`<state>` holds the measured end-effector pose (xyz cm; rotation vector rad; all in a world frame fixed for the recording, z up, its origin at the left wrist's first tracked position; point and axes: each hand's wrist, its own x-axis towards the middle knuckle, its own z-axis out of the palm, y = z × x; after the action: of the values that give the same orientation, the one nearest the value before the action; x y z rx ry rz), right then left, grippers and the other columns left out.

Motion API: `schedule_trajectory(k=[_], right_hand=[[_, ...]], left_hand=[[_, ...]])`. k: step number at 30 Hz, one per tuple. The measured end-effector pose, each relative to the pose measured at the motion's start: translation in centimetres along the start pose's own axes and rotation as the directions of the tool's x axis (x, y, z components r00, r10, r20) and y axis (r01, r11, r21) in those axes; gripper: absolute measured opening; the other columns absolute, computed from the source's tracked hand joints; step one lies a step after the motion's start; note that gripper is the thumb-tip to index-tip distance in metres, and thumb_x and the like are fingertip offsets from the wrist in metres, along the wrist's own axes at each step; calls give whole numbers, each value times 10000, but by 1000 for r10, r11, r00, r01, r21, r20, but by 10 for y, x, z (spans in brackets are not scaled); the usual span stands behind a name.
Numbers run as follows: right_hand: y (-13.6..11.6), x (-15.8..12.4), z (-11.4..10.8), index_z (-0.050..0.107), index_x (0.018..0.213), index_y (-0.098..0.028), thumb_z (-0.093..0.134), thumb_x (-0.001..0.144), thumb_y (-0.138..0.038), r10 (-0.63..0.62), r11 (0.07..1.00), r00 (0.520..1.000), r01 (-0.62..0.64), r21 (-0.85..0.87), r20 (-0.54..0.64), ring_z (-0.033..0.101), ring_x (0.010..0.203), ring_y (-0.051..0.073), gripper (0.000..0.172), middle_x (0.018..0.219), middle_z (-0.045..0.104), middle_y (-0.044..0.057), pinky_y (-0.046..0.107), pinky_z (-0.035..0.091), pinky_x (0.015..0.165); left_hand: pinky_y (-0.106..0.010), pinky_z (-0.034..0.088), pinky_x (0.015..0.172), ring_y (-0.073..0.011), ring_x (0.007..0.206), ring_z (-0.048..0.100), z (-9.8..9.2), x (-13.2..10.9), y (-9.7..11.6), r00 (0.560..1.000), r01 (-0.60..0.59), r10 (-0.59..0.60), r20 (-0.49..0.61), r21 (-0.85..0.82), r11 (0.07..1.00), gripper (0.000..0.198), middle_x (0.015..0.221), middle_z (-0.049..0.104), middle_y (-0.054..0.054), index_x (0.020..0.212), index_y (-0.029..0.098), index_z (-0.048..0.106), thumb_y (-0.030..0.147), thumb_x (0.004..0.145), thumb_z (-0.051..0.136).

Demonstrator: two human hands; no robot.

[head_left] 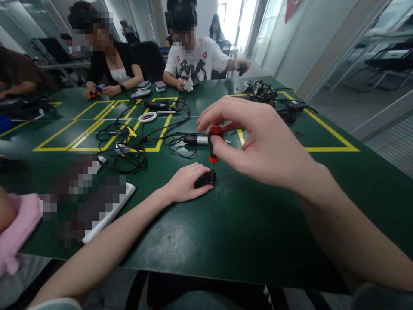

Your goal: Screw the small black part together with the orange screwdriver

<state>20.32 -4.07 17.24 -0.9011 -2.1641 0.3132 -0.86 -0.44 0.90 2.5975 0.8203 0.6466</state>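
Observation:
My right hand [258, 137] grips a small screwdriver [212, 148] with a black and red handle, thumb and fingers around its upper part. The screwdriver stands nearly upright, its metal shaft pointing down at a small black part [210, 177] on the green table. That part is pinched between the thumb and fingers of my left hand [187, 183], which rests on the tabletop. Whether the tip sits in a screw is too small to tell. Just beyond lies a silver and black pen-shaped tool [198, 141] with a cable.
Coiled black cables [124, 155] lie left of centre, with a white tape roll [147, 116] behind them. A heap of black cabled parts [267, 92] occupies the far right. A blurred white-edged device [109, 215] lies at left. Two people [196, 56] sit across the green table [180, 241].

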Motion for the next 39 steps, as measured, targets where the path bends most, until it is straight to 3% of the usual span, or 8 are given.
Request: schedule_trajectory(k=[5, 11, 16, 21, 27, 35, 39], right_hand=[[-2, 0, 0, 726, 946, -227, 642, 833, -75, 19, 999, 1000, -19, 36, 12, 736, 919, 224, 207, 988, 789, 34, 377, 620, 859], [-2, 1, -1, 724, 868, -253, 725, 921, -203, 28, 999, 999, -29, 35, 28, 744, 861, 226, 73, 913, 803, 17, 389, 620, 825], [1, 1, 1, 746, 964, -228, 708, 924, -159, 20, 999, 1000, -20, 49, 13, 757, 903, 218, 88, 1008, 815, 25, 385, 617, 863], [1, 1, 2, 739, 963, -232, 701, 915, -141, 10, 999, 1000, -11, 30, 16, 752, 928, 231, 110, 1004, 802, 31, 409, 622, 908], [2, 1, 1, 739, 985, -240, 694, 917, -148, 26, 999, 1000, -26, 23, 6, 749, 980, 250, 123, 1078, 798, 56, 396, 636, 874], [-1, 0, 1, 775, 944, -225, 668, 902, -129, 35, 998, 999, -37, 48, 37, 762, 885, 210, 149, 968, 827, 16, 367, 619, 856], [-2, 1, 0, 773, 906, -246, 688, 931, -168, 37, 999, 999, -38, 34, 39, 767, 914, 234, 118, 983, 831, 17, 394, 614, 865]], left_hand=[[-445, 613, 940, -284, 1055, 728, 2, 0, -1, 1000, 18, -18, -6, 18, 1000, 329, 1146, 763, -122, 1222, 187, 653, 443, 1015, 651], [-440, 610, 912, -285, 1014, 716, 1, 1, 0, 1000, 5, -4, -11, 36, 999, 328, 1109, 754, -122, 1213, 181, 659, 447, 1022, 636], [-431, 613, 881, -288, 989, 707, -1, 2, 3, 1000, -22, 22, -2, 45, 999, 289, 1074, 747, -133, 1140, 171, 682, 433, 1037, 619], [-461, 614, 967, -298, 1091, 709, -2, 1, 3, 999, -33, 33, 15, 35, 999, 289, 1173, 749, -145, 1184, 176, 701, 411, 1044, 606], [-448, 619, 953, -297, 1087, 710, -1, 1, 2, 999, -42, 41, 18, 58, 997, 281, 1159, 751, -143, 1154, 180, 726, 412, 1049, 608], [-436, 619, 977, -292, 1131, 722, -1, 1, 1, 999, -40, 39, 24, 68, 997, 349, 1214, 752, -142, 1261, 178, 711, 437, 1057, 595], [-439, 616, 975, -294, 1126, 720, -2, 1, 2, 999, -39, 38, 27, 62, 997, 323, 1211, 754, -141, 1219, 179, 718, 420, 1045, 592]])
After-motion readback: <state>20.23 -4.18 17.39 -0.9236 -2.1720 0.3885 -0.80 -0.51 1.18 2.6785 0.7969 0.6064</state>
